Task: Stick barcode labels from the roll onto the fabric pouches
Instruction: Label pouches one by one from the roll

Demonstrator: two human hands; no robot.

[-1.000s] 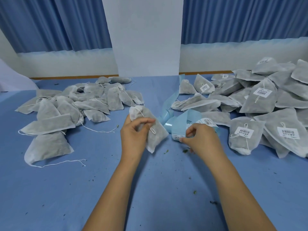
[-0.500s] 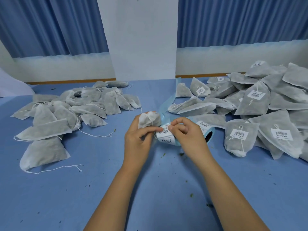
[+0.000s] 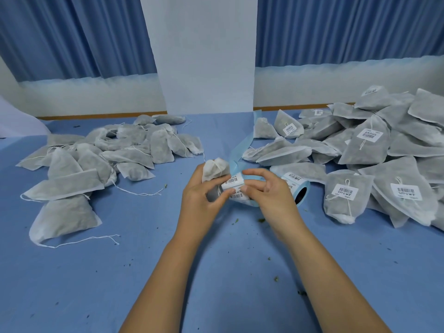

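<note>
My left hand (image 3: 201,200) grips a grey fabric pouch (image 3: 213,168) at the table's middle, its tied top sticking up above my fingers. A white barcode label (image 3: 233,181) sits between my two hands, its left end against the pouch. My right hand (image 3: 269,195) pinches the label's right end between thumb and fingers. Right behind that hand the label roll (image 3: 296,186) lies on its side with a blue core, and its blue backing strip (image 3: 242,145) trails away toward the wall.
Unlabelled grey pouches (image 3: 108,152) lie in a heap at the left with loose drawstrings. Labelled pouches (image 3: 374,169) are piled at the right. The blue table (image 3: 216,272) carries small green crumbs. A white pillar (image 3: 204,54) and blue curtains stand behind.
My hands came together: the right hand left the backing strip with a label and brought it to the pouch, which the left hand has raised upright.
</note>
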